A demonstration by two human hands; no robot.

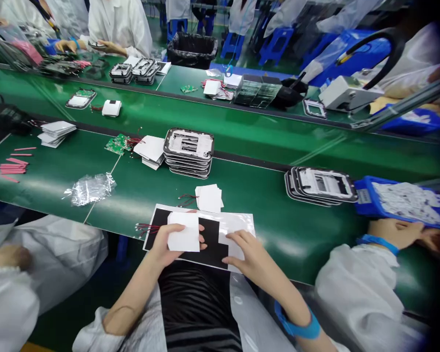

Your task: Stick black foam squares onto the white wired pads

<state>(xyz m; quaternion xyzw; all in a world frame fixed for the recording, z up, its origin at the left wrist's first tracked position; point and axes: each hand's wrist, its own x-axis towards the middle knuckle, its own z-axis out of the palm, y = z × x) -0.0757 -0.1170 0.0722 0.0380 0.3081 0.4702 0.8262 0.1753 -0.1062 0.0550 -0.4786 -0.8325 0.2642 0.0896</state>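
A white square piece with red and black wires at its left rests in my left hand, thumb on top and fingertips showing past its right edge. Beneath both hands lies a sheet with black squares on a glossy white backing. My right hand is over the sheet's right part, thumb and fingers apart, with nothing visible between them. Just behind the sheet sit more white wired pieces.
Behind stand a stack of grey frames, white pieces and green boards. More frames and a blue bin are at right, near another person's hands. Clear plastic and pink strips lie left.
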